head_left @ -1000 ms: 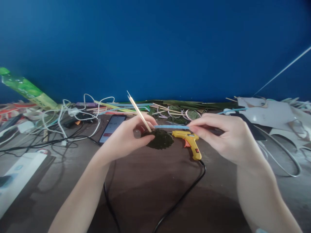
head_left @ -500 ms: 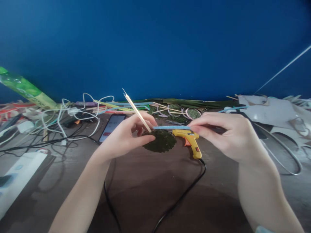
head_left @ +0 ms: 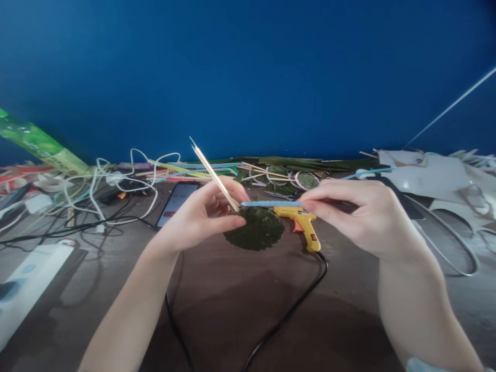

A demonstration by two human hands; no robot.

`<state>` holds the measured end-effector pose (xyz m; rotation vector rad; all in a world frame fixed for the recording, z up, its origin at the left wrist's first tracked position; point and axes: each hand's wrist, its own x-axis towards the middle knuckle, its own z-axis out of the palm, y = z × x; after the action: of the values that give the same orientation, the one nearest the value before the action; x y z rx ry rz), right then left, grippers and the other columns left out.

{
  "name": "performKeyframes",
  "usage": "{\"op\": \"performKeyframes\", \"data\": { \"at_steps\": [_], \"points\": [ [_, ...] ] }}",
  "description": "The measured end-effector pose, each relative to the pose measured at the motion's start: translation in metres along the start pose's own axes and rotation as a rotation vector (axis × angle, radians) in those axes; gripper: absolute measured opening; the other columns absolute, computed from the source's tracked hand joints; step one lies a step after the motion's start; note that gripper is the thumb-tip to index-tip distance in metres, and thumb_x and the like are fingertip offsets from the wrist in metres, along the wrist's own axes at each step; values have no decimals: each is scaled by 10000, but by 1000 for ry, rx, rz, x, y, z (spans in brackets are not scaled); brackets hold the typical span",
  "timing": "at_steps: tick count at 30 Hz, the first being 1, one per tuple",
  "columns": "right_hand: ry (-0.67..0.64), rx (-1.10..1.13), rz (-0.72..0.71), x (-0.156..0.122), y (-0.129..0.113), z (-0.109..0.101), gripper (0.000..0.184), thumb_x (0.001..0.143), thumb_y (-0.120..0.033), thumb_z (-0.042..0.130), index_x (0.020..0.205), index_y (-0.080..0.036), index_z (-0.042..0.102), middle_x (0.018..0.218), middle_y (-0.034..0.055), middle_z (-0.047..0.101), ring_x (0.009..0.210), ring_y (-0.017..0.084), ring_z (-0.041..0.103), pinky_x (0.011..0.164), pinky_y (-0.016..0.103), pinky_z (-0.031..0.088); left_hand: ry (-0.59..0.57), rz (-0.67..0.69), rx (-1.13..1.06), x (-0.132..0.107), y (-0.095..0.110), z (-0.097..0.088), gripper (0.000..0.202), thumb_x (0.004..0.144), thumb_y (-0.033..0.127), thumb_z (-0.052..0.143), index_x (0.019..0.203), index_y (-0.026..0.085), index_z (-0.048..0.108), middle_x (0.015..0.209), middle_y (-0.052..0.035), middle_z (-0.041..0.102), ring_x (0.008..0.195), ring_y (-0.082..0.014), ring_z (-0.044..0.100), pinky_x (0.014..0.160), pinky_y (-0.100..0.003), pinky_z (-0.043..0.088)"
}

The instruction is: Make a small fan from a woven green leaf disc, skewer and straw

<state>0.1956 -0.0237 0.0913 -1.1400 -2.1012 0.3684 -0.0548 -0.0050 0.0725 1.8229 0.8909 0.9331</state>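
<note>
In my left hand (head_left: 211, 209) I hold a pale bamboo stick (head_left: 212, 173), with its thin pointed end leaning up and to the left. A dark green round leaf with a jagged rim (head_left: 258, 231) is at the stick's lower end, close to my thumb; how they are joined is hidden. My right hand (head_left: 341, 212) pinches one end of a fuzzy blue pipe cleaner (head_left: 271, 204). It runs level across to my left fingertips, above the leaf. A yellow glue gun (head_left: 308, 227) lies on the table just behind, between my hands.
A phone (head_left: 178, 201) and tangled white cables (head_left: 96, 199) lie to the left, near a power strip (head_left: 34, 284) and green bottle (head_left: 42, 142). Sticks and small round containers (head_left: 307, 181) line the back. White sheets (head_left: 426, 168) are at right. The glue gun's black cord (head_left: 290, 320) runs forward.
The leaf now shows more of its face and reaches a little lower. The stick leans slightly further left. My hands keep the same hold.
</note>
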Motion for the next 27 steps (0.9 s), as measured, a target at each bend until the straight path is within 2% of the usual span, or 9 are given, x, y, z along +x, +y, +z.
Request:
{"op": "performKeyframes", "data": {
  "at_steps": [6, 13, 21, 27],
  "points": [
    [6, -18, 6, -1, 0, 0, 141, 809, -272, 559, 700, -251, 646, 650, -12, 639, 554, 134, 567, 500, 270, 418, 16, -22, -2, 2, 1, 2, 246, 675, 220, 677, 891, 209, 561, 906, -27, 562, 733, -117, 554, 618, -211, 489],
    [-2, -12, 20, -2, -2, -1, 141, 807, -262, 560, 695, -248, 644, 648, -12, 642, 541, 129, 554, 481, 262, 403, -21, -25, 27, 2, -2, 2, 184, 704, 223, 657, 866, 218, 570, 876, -20, 556, 764, -129, 554, 647, -228, 479],
    [-10, -11, 38, -1, -1, 0, 131, 804, -260, 567, 692, -241, 633, 642, -17, 641, 530, 119, 549, 457, 241, 395, -15, -53, -30, 5, -2, 4, 170, 703, 243, 668, 833, 205, 566, 831, -9, 551, 715, -113, 552, 642, -218, 473],
    [-28, -37, 56, -2, 0, -1, 122, 788, -243, 581, 681, -230, 636, 566, -35, 607, 453, 87, 495, 422, 216, 365, -27, -26, -71, 4, -7, 4, 204, 730, 215, 657, 896, 237, 540, 888, -1, 538, 739, -98, 539, 643, -188, 460]
  ]
}}
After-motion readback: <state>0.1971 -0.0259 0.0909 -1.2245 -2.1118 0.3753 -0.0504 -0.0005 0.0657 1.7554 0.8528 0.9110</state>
